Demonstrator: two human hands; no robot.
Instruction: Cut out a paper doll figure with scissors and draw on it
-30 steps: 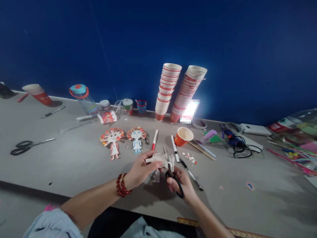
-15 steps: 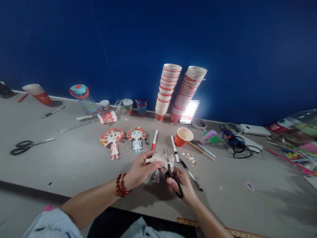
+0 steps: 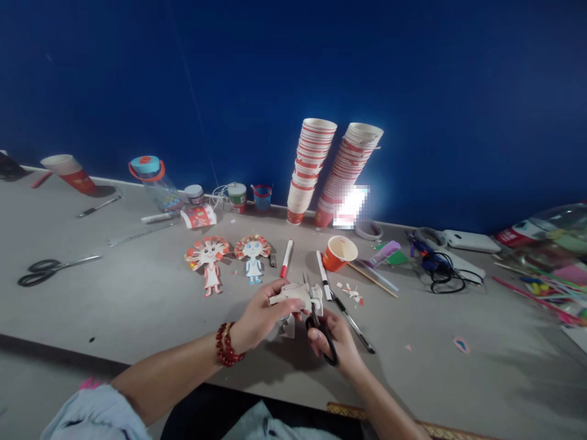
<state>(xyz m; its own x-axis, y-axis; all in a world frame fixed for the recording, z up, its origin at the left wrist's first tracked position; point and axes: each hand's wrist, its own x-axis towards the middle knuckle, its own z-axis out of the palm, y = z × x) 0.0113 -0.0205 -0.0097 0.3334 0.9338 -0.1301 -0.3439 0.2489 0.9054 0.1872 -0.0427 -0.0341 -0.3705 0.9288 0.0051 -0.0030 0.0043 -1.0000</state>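
Note:
My left hand [image 3: 263,311] pinches a white paper cutout [image 3: 293,296] near the table's front edge, thumb on top. My right hand [image 3: 337,342] has its fingers through the black handles of a pair of scissors [image 3: 326,343], whose blades lie at the cutout's right part. How far the blades are apart is hard to make out. Beyond my hands lie two finished-looking paper dolls, a red one [image 3: 211,263] and a blue one [image 3: 253,260], both with fringed hair. White and red paper scraps [image 3: 352,293] are on the table right of the scissors.
Two tall stacks of paper cups [image 3: 312,171] stand by the blue wall. An orange paper cup [image 3: 338,256], a red marker [image 3: 287,260], a black marker [image 3: 323,275] and a pen [image 3: 353,324] surround my hands. Other scissors [image 3: 55,269] lie left; a glue gun [image 3: 435,263] lies right.
Almost nothing differs. My hands, the scissors and the paper cutout stay in nearly the same place, with only a very slight shift.

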